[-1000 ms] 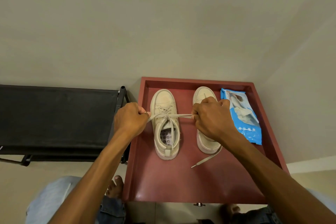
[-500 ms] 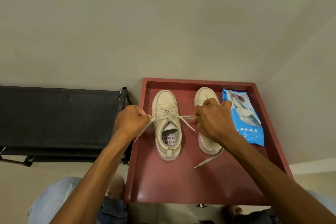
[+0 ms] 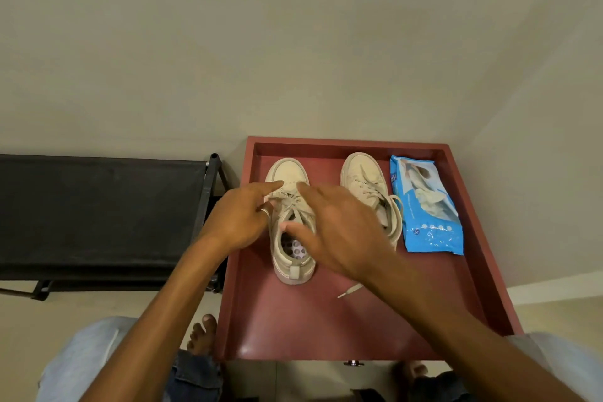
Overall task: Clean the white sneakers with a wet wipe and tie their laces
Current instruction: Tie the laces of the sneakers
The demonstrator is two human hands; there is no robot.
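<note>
— Head view: what's in the red tray point(image 3: 342, 141)?

— Two sneakers side by side, toes far. The left sneaker point(image 3: 288, 173) lies under both hands. The right sneaker point(image 3: 362, 173) sits just beside a blue wipes pack point(image 3: 427, 206) at the tray's right wall, a loose lace end point(image 3: 350, 290) trailing near.

— And the hands?

— The left hand point(image 3: 238, 217) points its forefinger at the left toe, other fingers curled by the laces point(image 3: 290, 202); whether they pinch one, I can't tell. The right hand point(image 3: 339, 228) hovers spread and blurred over that shoe's opening, holding nothing.
</note>
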